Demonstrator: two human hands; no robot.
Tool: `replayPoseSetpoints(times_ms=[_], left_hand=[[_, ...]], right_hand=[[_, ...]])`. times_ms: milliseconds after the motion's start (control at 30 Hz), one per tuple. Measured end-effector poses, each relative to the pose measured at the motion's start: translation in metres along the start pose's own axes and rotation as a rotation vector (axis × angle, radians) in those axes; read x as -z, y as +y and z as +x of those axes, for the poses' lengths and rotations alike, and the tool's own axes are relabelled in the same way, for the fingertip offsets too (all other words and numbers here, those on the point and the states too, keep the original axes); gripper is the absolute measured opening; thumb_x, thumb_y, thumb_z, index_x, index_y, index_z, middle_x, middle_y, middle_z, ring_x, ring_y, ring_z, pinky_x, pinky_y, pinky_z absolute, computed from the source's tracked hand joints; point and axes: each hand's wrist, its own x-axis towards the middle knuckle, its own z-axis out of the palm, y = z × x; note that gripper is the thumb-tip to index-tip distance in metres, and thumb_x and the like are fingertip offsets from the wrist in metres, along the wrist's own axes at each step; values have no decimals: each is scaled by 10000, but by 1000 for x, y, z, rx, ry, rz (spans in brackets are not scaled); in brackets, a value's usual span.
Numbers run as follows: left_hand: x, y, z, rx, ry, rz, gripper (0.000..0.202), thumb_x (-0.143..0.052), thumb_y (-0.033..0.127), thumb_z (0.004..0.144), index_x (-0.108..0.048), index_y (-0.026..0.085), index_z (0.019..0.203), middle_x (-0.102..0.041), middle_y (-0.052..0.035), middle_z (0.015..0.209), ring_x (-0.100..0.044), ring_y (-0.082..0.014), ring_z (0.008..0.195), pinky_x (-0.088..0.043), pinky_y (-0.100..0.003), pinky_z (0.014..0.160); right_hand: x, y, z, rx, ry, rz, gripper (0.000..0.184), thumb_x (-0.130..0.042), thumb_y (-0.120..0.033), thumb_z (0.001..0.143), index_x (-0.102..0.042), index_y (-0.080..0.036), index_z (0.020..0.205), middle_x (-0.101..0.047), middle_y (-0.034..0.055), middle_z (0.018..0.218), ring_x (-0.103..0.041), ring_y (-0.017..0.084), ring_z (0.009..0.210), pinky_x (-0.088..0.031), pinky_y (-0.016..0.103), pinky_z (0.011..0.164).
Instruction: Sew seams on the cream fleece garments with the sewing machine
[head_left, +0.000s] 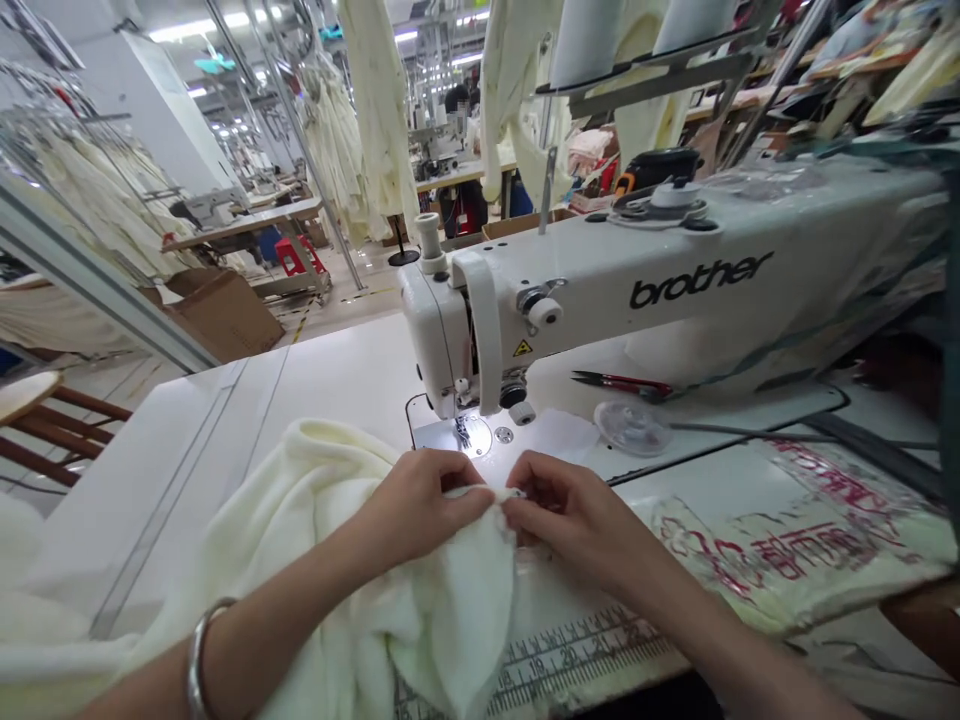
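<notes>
Cream knit fabric [322, 500] lies bunched on the left of the sewing table and hangs toward me. My left hand [431, 500] pinches its upper edge between thumb and fingers. Close beside it, my right hand [562, 505] is closed on the end of the same edge, where a small pale bit with a dark mark shows. Both hands are just in front of the sewing machine [585, 280]. Its lit needle and presser foot [463, 432] stand beyond the fingertips, apart from the fabric edge.
Red-handled thread snips [622, 383] and a clear plastic bobbin case [634, 428] lie under the machine arm. A printed ruler strip [577, 655] runs along the front edge. Right of it is a pad with red print [795, 550]. A wooden stool [45, 400] stands at left.
</notes>
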Motion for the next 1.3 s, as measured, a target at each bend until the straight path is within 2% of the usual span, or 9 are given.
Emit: replayPoseSetpoints(times_ms=[200,367,433,500,600,733,933,1067,1300], left_hand=[[1,-16,28,121,215,115,225,-568,269,723,-476,167,545,-472,39,556,-434,-115,585,-277,-240,557],[0,-23,35,115,201,131,170,-513,229,724,-494,171,565,-468,23,572,-413,-124,588,-266,-244,546],[1,-24,36,140,201,110,135,-509,229,719,-531,171,598,-514,11,601,-453,-137,615,-294,-247,557],[0,-26,37,156,195,81,114,-517,236,713,-563,173,630,-572,-1,643,-508,-155,654,-335,-255,582],[0,-28,38,120,222,61,105,-537,260,708,-589,179,665,-634,-15,694,-571,-186,725,-398,-287,668],[0,-31,40,89,218,104,128,-518,271,720,-563,185,638,-653,-30,716,-589,-207,785,-410,-319,745],[3,-32,39,152,135,77,195,-508,315,738,-530,187,592,-605,11,646,-556,-162,697,-383,-276,672],[3,-29,41,207,147,69,182,-495,297,724,-543,181,593,-584,11,615,-546,-154,655,-374,-258,630],[10,-22,46,228,158,163,189,-506,240,684,-452,184,512,-386,42,463,-420,-117,509,-319,-241,547]], right_hand=[[-3,-4,47,8,82,-325,103,-516,-153,754,-494,-171,656,-535,-18,562,-491,126,522,-324,231,504],[-2,7,44,154,172,-546,110,-474,-165,811,-538,-162,721,-534,11,598,-464,144,549,-297,249,524],[-2,13,31,297,209,-615,176,-411,-162,861,-586,-154,840,-563,48,725,-502,174,640,-329,259,543],[-2,17,19,530,215,-707,266,-345,-114,904,-595,-147,988,-568,71,855,-531,193,749,-390,262,563],[-6,19,12,796,201,-853,338,-295,-7,896,-579,-98,1055,-566,82,897,-533,188,780,-468,265,567],[-10,19,17,845,181,-957,340,-314,51,841,-612,-76,941,-590,110,957,-537,191,780,-491,266,530],[-18,23,18,886,271,-1069,340,-331,63,815,-638,-81,832,-620,127,912,-564,197,835,-543,287,624],[-25,22,19,887,368,-1095,326,-360,54,804,-663,-53,861,-635,133,889,-569,216,787,-522,305,563],[-33,18,23,853,446,-1120,299,-414,75,739,-671,-54,819,-633,112,772,-567,216,702,-482,305,505]])
